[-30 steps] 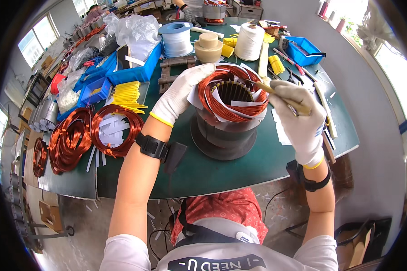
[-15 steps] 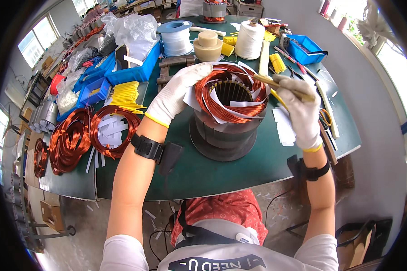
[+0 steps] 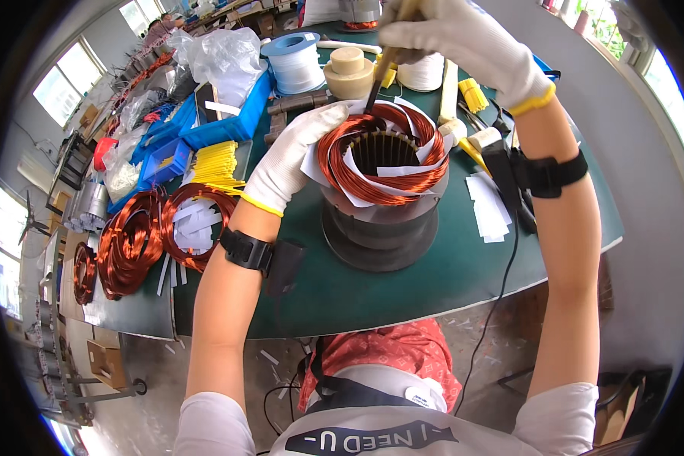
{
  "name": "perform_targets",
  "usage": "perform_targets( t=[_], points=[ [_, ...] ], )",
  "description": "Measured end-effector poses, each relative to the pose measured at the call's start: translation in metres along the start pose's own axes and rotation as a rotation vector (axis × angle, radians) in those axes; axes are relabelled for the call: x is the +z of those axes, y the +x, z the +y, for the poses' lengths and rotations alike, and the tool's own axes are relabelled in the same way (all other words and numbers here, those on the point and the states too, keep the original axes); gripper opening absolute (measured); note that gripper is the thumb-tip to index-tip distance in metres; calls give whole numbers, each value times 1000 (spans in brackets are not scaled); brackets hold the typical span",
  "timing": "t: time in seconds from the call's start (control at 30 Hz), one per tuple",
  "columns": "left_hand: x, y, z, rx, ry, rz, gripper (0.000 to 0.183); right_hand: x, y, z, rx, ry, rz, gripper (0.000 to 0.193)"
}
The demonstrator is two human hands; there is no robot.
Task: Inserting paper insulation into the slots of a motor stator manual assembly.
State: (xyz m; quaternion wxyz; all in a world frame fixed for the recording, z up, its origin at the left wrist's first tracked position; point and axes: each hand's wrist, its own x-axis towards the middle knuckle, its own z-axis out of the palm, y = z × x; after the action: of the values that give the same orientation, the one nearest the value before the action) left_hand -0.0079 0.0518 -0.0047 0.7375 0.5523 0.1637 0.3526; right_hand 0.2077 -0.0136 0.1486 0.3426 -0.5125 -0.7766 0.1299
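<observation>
A motor stator [image 3: 380, 235] with a dark cylindrical body stands upright on the green table. Reddish copper winding [image 3: 420, 183] rings its top, with white insulating paper strips [image 3: 395, 171] tucked among the wires. My left hand [image 3: 296, 156], in a white glove, is closed round the left side of the winding. Above the far side, my gloved right hand [image 3: 463, 45] grips an upright stick-like tool [image 3: 388, 64] with a tan upper part and a dark, narrow lower end. That end meets the winding at its back left; its exact tip is hidden among the wires.
Copper coils [image 3: 129, 243] and yellow sticks [image 3: 216, 163] lie at the left, near blue bins [image 3: 232, 129]. A white spool [image 3: 295, 72] and tan stacked rolls [image 3: 349, 74] stand behind the stator. White paper sheets [image 3: 488, 209] and a yellow-handled tool [image 3: 473, 154] lie at the right.
My right hand has swung up and leftward from the stator's right side, and the tool now stands upright with its dark end down at the winding. My left hand has barely moved.
</observation>
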Motion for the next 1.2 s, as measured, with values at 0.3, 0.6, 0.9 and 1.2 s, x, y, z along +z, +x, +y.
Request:
perform_targets(
  t=[0.3,0.6,0.9,1.2],
  points=[
    [-11,-2,-4,37,-77,-86,37,39,-26,-47,-389,407,223,25],
    [-9,0,0,48,-10,-47,41,84,-31,45,-148,-276,86,32],
    [-3,15,-1,-32,-110,1,25,82,-30,43,-189,-292,163,21],
    [-10,17,10,-82,52,-123,32,79,-49,4,171,-82,162,17]
  ],
)
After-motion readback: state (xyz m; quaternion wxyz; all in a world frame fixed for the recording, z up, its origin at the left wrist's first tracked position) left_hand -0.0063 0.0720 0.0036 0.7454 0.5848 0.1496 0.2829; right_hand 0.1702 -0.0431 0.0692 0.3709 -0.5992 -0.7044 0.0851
